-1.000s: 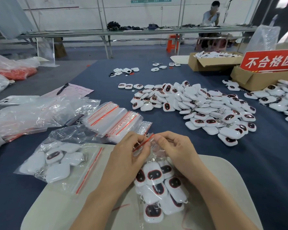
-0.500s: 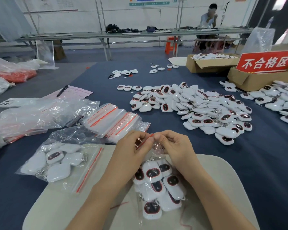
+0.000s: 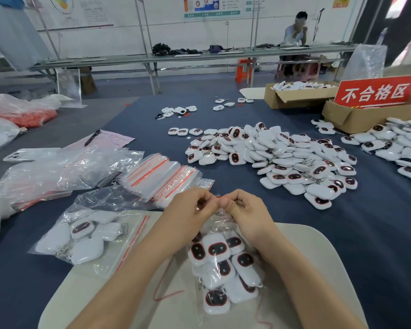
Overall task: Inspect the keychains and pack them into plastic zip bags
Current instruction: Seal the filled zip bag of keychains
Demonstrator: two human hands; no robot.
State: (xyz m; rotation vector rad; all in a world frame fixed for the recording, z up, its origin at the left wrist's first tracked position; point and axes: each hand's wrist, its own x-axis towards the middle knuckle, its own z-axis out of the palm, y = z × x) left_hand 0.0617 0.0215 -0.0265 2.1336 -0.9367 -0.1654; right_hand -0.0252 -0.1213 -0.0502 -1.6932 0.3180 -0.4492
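on the pale board at the table's near edge lies the filled zip bag. left hand and right hand both pinch its red seal. an unpressed stretch might let keychains spill. the loose pile sits mid-table.

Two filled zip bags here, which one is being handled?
The centre bag: left hand and right hand pinch its top edge. The other filled bag lies flat at the left, no hand on it.

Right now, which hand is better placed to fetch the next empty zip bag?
Likely the left hand: the stack of empty zip bags lies just beyond it on its side; the right hand would cross over. Both pinch the filled bag's top.
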